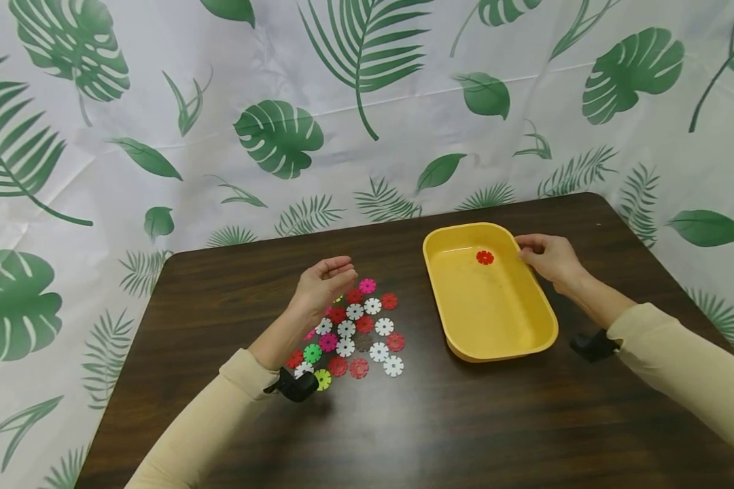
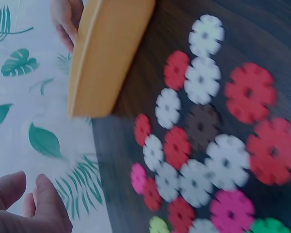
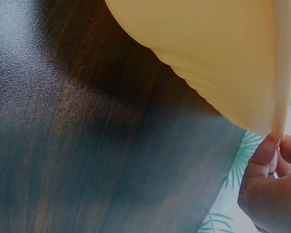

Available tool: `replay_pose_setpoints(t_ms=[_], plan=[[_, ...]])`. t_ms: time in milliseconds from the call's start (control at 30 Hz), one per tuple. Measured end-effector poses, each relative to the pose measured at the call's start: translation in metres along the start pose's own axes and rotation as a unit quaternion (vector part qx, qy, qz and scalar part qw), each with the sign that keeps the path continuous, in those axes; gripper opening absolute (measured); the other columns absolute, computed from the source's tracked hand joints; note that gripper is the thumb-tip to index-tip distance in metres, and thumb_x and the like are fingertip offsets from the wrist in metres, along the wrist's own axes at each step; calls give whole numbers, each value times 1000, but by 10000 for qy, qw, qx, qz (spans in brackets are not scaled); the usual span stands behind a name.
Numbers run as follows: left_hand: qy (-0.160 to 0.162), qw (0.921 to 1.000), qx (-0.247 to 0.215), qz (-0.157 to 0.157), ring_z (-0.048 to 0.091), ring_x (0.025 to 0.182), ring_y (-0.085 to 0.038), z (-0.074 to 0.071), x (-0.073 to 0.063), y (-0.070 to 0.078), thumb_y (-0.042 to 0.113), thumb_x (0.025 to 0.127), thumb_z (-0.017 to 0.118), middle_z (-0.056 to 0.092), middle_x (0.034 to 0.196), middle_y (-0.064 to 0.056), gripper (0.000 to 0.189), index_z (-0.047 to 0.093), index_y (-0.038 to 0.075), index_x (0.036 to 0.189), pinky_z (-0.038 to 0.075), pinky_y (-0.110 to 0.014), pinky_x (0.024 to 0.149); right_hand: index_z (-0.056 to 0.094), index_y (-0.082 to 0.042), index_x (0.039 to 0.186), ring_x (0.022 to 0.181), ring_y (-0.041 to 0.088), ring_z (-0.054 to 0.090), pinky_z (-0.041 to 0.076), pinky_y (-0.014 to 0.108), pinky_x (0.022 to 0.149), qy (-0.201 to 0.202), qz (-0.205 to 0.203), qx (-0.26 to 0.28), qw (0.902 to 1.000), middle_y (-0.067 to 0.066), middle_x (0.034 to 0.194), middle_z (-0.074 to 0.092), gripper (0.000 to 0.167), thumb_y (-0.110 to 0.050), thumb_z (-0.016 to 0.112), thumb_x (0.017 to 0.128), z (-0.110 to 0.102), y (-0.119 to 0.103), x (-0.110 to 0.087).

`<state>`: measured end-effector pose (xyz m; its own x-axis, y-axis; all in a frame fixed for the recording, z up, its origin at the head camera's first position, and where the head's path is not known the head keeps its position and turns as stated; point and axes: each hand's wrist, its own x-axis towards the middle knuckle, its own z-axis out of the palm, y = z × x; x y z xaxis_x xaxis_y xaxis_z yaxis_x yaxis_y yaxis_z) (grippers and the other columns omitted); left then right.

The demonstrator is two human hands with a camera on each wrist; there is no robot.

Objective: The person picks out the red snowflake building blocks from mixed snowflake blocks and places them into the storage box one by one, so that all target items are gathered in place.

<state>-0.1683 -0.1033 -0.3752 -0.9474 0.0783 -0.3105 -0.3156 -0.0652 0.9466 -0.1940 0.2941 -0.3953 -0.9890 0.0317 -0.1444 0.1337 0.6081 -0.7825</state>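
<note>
My right hand (image 1: 553,260) pinches the right rim of a yellow plastic tray (image 1: 495,312) between thumb and fingers; the right wrist view shows the grip close up at the tray's edge (image 3: 280,87). A red notched disc (image 1: 485,257) lies inside the tray near its far end. My left hand (image 1: 319,288) hovers above the far left part of a spread of notched plastic discs, fingers loosely bent, with nothing visible in it. Several discs are white (image 1: 394,367), red (image 1: 359,369) or pink (image 1: 368,286); others are green (image 1: 312,353), yellow (image 1: 323,379) and dark brown (image 2: 202,138). My left arm hides some.
The discs lie flat on a dark wooden table (image 1: 428,421), left of the tray. Behind the table hangs a white cloth (image 1: 379,156) with green leaf prints. Each wrist wears a black device (image 1: 296,385).
</note>
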Motion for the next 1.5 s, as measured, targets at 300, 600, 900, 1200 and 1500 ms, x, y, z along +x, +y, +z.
replay_pose_setpoints(t_ms=[300,600,900,1200,1500], plan=[[387,9990,197,-109,67,95,-3,-35,-8,-10,0,103,60,66,112,-3,43,49,-9,144,54,-25,101,47,19,143,92,26,56,52,11,65,-3,36,-83,10000,28,115,56,42,0,51,106,0,1,-1],[516,9984,107,-183,67,90,0,-58,-12,-19,-2,103,59,65,108,-1,45,46,-10,145,57,-17,88,46,19,143,96,32,55,51,10,65,-40,62,-56,10000,29,117,55,42,1,50,106,0,-2,-2],[585,9979,-97,-245,68,89,0,-69,-17,-22,-3,103,58,65,104,3,46,44,-11,146,56,-15,86,45,18,144,95,31,56,51,10,65,-66,61,-74,9999,30,117,54,42,1,50,106,0,-1,-1],[718,9969,-9,-332,67,86,3,-78,-14,-27,-2,103,58,65,112,-3,47,44,-11,147,56,-14,85,45,19,144,92,28,56,52,11,65,-69,66,-71,9999,28,114,55,42,1,50,106,0,-1,-2],[906,9947,288,-382,65,84,3,-91,-10,-34,-4,101,59,64,126,-13,48,45,-12,147,57,-17,89,45,19,144,91,27,56,52,11,65,-66,21,-79,9999,30,115,55,42,1,50,106,0,-1,-1]])
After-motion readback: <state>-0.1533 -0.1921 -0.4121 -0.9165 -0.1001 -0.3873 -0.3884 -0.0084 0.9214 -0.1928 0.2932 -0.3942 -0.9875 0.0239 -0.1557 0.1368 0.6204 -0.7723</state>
